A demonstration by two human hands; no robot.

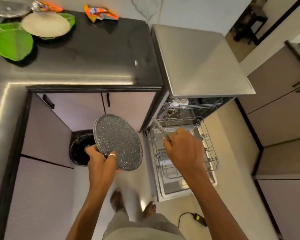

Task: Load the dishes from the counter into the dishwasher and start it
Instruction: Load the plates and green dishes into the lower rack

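- holding the speckled plate (118, 141) in my left hand (102, 158): fingers curled round its near rim, thumb on the face. the plate is tilted in the air in front of the cabinet doors, above the black bin (80, 148) and left of the open dishwasher (197, 63).
- my right hand (184, 149) is closed round a thin item (160, 129) held edge-on over the pulled-out lower rack (210, 135). it reads as a second plate seen edgewise; i cannot tell for certain.
- handling, as judged: the speckled plate looks rigid and of moderate weight, and is likely to chip if struck on the wire. the face may be slick. grip at the rim, thumb on one face and fingers behind.
- placement, as judged: enter the lower rack edge-first and stand the plate upright between the tines.
- the upper rack (192, 105) holds small pale items at its back left.
- the counter (93, 58) carries green plates (12, 40), a pale plate (45, 25) and snack packets (100, 13), well apart from the dishwasher.
- obstructions: the lowered door (171, 189) lies across the floor just beside my bare feet. a cable with adapter (199, 218) lies on the floor near my right foot. the black bin sits directly under the left-hand plate.
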